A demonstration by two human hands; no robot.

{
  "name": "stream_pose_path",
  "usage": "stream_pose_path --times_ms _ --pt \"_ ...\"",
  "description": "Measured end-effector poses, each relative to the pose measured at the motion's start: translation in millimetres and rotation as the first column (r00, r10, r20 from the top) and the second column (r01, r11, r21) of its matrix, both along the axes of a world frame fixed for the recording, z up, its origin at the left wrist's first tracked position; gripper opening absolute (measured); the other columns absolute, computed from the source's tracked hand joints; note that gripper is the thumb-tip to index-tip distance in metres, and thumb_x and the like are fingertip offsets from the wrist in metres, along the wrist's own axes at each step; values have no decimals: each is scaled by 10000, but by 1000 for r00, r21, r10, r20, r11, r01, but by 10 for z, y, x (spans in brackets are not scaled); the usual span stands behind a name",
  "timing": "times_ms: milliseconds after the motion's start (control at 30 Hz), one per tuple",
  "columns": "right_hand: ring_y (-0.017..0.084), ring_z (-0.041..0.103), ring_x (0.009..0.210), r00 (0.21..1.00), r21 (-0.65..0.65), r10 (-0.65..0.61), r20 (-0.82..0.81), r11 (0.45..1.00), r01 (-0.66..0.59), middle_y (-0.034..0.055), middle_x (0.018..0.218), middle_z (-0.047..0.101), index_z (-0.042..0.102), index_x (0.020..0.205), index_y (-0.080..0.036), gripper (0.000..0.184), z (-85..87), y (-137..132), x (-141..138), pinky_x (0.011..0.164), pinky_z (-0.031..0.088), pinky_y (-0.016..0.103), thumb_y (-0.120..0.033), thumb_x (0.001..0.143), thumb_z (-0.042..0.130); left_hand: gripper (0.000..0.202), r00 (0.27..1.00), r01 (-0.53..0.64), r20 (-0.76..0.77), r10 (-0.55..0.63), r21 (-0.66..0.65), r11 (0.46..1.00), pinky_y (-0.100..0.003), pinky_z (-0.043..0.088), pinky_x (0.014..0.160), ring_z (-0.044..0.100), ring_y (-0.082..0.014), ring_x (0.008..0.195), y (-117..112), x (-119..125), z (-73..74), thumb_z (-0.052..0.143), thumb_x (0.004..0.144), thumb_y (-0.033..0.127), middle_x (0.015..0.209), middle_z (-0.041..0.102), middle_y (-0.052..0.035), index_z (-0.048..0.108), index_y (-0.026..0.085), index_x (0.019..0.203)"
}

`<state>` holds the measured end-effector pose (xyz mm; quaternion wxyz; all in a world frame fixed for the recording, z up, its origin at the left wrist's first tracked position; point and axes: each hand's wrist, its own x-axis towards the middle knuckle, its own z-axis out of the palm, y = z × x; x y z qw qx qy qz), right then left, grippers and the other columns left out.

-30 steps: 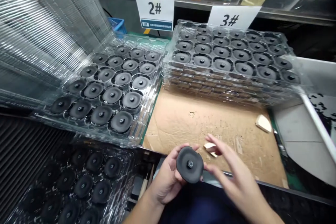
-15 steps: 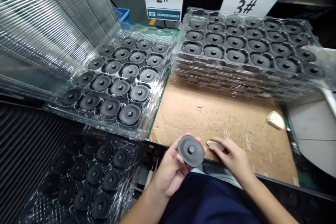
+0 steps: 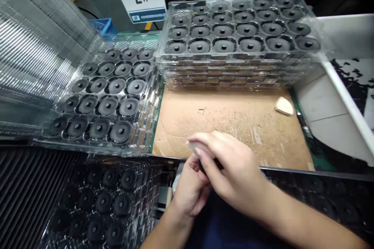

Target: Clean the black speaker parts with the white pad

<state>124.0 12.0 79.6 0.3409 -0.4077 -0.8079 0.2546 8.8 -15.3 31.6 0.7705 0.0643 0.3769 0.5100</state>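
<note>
Right hand had come over the left hand; its fingers pinched a pale wedge against the cupped dark disc.

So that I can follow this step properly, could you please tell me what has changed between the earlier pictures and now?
The right hand has lifted the pale wedge-shaped sponge off the cardboard and brought it to the dark disc, which the left hand still holds, now mostly hidden. The other sponge on the cardboard and the stacked disc trays stayed put.
</note>
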Motion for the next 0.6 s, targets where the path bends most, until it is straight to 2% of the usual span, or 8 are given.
stream_pose_path --times_ms 67,200,333,400,467,500,567,600 --pt "185 619 780 998 41 -26 -64 999 28 93 869 682 587 1068 -101 242 -14 -51 106 709 498 332 -118 897 416 481 1000 20 -17 -20 0 1000 -248 494 855 658 -177 915 6 46 30 855 520 306 935 721 -14 692 209 962" --pt "140 612 730 993 -117 51 -102 991 -63 37 837 685 599 1008 -166 201 -43 -104 269 665 482 265 -116 884 449 597 998 10 -56 -9 15 1000 -243 511 825 668 -172 906 22 138 32 881 445 306 1012 716 6 678 269 1005" --pt "177 610 763 989 23 -99 -106 995 102 81 868 683 598 1027 -122 218 -76 -51 378 691 464 320 -144 907 417 499 988 88 -132 -85 16 996 -187 501 800 667 -158 917 24 307 61 862 505 304 861 727 -8 698 209 966" --pt "166 602 758 988 35 -51 -144 998 57 68 852 681 590 1033 -124 213 -77 -106 507 702 463 308 -118 898 424 543 986 119 -119 -114 30 993 -201 498 841 665 -167 946 24 370 96 870 480 308 916 737 -17 696 218 987" --pt "139 600 730 990 -38 9 -138 999 -15 29 841 682 587 1014 -164 205 -70 -220 697 690 461 271 -95 879 449 602 986 153 -75 -150 26 988 -203 505 846 673 -159 932 31 415 121 881 426 308 991 738 -12 695 249 996" --pt "131 601 722 994 -87 -3 -111 996 -6 14 848 683 584 1005 -185 201 -63 -279 799 681 458 258 -96 874 460 622 984 173 -52 -171 23 985 -199 512 834 677 -156 919 37 436 126 884 399 313 1005 738 -13 699 252 989" --pt "134 605 724 993 -139 -112 -24 984 107 13 874 684 580 1007 -203 193 -44 -356 968 669 446 258 -113 881 464 637 979 205 -16 -204 14 979 -177 516 814 678 -143 904 48 490 126 892 371 302 999 738 -10 706 248 978" --pt "143 602 729 984 -123 -177 20 976 178 25 875 682 582 1019 -196 194 -31 -360 1023 670 435 270 -121 889 459 637 977 215 -4 -215 7 977 -156 512 802 676 -129 895 51 524 127 896 373 278 991 737 -4 707 248 980"
